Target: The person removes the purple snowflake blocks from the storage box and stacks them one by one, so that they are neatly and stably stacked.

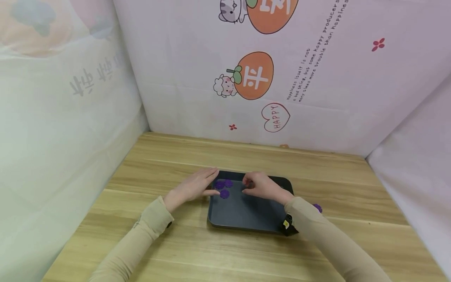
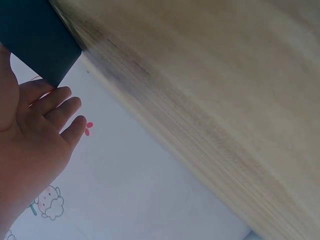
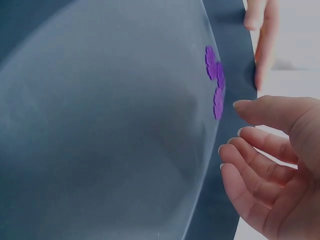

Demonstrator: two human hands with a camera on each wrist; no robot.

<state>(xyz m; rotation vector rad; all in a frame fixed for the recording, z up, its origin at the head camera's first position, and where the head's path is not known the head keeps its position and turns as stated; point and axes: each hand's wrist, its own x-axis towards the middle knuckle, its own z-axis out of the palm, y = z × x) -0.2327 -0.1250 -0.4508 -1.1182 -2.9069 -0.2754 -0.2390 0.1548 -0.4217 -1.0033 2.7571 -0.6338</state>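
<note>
A: So what could go sideways here? I see three purple pieces bunched in the far-left corner of the dark tray.

B: The left hand worries me. It's at the tray's left side, thumb spread wide from the fingers, gripping nothing, with the thumb tip right by the nearest piece. One careless twitch and that piece gets shoved.

A: And the right hand?

B: Over the tray, fingers loosely curled, narrow gap to the thumb, nothing in it that I can spot. If it swings left too low, it'd scatter the bunch.

A: What about the loose purple piece on the worktop, right of the tray?

B: Half hidden behind the right sleeve. Pull that arm back low and the cloth could drag it along. There's also a black thing with a yellow patch by the cuff. Can't tell what it is, but it might snag the rim.

A: So the tray slides?

B: Could do. The left hand isn't clamping it, so a decent bump might send the pieces skidding.
</note>
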